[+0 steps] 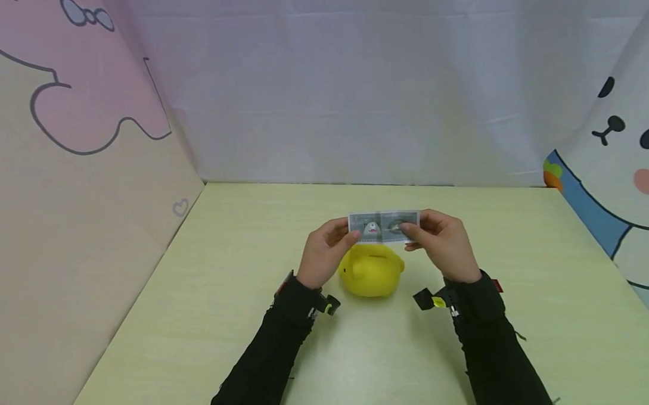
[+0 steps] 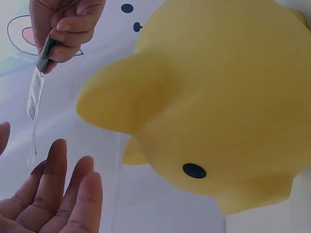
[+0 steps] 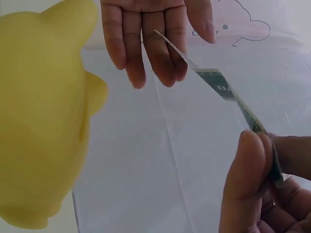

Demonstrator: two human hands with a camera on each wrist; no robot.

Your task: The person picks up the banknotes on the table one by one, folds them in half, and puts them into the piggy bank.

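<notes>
Banknote [image 1: 383,222] — in right grip [image 1: 448,246]

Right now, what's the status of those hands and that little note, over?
Right hand pinching banknote. Left hand at its other end, fingers mostly straight. Yellow piggy bank below, nothing visible between it and banknote.

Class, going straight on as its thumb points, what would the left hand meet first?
Probably the banknote; the left hand overlaps its end in the head view, though depth is unclear.
</notes>
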